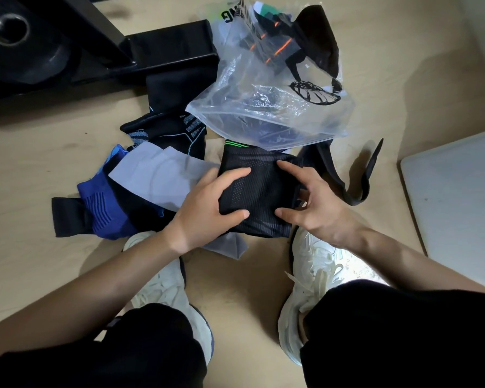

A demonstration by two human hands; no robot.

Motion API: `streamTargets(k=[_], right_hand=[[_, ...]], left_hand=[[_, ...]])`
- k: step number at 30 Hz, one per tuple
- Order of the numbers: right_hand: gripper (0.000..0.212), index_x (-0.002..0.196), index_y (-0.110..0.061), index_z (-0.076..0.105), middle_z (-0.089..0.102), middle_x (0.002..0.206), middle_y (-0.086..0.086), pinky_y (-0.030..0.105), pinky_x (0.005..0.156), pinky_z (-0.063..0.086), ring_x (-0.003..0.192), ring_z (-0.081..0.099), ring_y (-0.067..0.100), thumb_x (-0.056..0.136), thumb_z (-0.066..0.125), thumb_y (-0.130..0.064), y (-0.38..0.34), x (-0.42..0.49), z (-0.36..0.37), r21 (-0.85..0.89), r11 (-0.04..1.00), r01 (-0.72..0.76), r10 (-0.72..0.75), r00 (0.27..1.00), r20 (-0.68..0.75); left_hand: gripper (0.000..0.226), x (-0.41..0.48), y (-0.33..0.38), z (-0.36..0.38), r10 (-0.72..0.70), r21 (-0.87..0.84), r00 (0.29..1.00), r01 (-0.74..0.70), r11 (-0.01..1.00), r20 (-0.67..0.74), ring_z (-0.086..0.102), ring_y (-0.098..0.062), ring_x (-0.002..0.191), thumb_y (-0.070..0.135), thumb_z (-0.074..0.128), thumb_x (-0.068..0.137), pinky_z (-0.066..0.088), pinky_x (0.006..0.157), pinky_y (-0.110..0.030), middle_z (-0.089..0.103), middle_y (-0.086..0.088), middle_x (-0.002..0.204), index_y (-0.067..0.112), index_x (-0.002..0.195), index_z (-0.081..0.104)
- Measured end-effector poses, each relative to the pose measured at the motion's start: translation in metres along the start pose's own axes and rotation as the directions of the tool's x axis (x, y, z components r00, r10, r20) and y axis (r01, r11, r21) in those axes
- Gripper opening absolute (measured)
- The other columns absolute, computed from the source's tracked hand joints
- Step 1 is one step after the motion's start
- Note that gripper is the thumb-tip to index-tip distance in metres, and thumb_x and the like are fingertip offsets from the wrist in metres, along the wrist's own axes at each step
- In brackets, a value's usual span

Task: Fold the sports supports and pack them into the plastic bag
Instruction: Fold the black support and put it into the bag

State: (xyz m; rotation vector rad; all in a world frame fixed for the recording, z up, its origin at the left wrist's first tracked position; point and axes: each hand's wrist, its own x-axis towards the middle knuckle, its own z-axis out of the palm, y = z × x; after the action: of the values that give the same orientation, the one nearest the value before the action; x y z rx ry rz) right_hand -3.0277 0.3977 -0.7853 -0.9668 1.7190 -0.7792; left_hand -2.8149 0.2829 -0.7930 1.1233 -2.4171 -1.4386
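At far left you see bare wooden floor (25, 169), open up to a black strap end (67, 217) that marks the outer edge of the pile. Next comes a blue support (101, 208), then a pale grey support (157, 177) lying over it, with a black support with grey stripes (168, 133) just beyond. Your left hand (207, 203) grips the left edge of the folded black support (261, 189), fingers on top and thumb along its near edge. Your right hand (317, 203) holds the right edge, forefinger and thumb pressed on top, the other fingers curled at the side. The support's far edge, with a green stripe, sits just beside the open mouth of the plastic bag (266, 107), which already holds other supports. To the right, a black strap (359, 180) curls on the floor; beyond it is clear floor up to a white panel (457, 197). White shoes (308, 281) flank the near side.
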Motion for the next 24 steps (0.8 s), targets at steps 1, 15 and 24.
streamTargets(k=[1, 15, 24], right_hand=[[0.088, 0.151, -0.028, 0.038, 0.043, 0.126, 0.003, 0.032, 0.105, 0.047, 0.118, 0.051, 0.011, 0.078, 0.082, -0.008, 0.0, 0.0, 0.001, -0.018, 1.0, -0.008, 0.008, 1.0, 0.0], [0.092, 0.152, -0.032, 0.035, 0.044, 0.123, 0.002, 0.042, 0.105, 0.048, 0.116, 0.059, 0.019, 0.073, 0.082, -0.025, -0.003, 0.004, 0.012, 0.1, 0.995, -0.006, -0.002, 0.997, 0.073], [0.073, 0.146, -0.024, 0.045, 0.056, 0.131, 0.014, 0.049, 0.11, 0.044, 0.123, 0.058, 0.025, 0.08, 0.072, -0.009, -0.006, -0.001, 0.019, 0.25, 0.968, -0.006, -0.011, 0.998, 0.064]], left_hand=[[0.08, -0.001, -0.001, 0.0, -0.014, 0.07, 1.0, 0.012, 0.997, 0.023, 0.051, -0.015, 0.12, 0.03, 0.082, 0.08, 0.049, 0.1, -0.041, 0.048, 0.006, 0.125, 0.036, 0.15, 0.043], [0.109, -0.012, 0.007, 0.012, 0.062, 0.001, 0.995, -0.062, 0.998, 0.075, 0.062, -0.006, 0.09, 0.03, 0.075, 0.085, 0.05, 0.072, -0.016, 0.048, 0.014, 0.14, 0.029, 0.162, -0.002], [0.064, -0.007, 0.007, 0.013, 0.1, -0.209, 0.987, -0.073, 0.975, 0.122, 0.06, -0.016, 0.097, 0.024, 0.062, 0.087, 0.054, 0.077, -0.027, 0.045, 0.01, 0.139, 0.027, 0.149, 0.046]])
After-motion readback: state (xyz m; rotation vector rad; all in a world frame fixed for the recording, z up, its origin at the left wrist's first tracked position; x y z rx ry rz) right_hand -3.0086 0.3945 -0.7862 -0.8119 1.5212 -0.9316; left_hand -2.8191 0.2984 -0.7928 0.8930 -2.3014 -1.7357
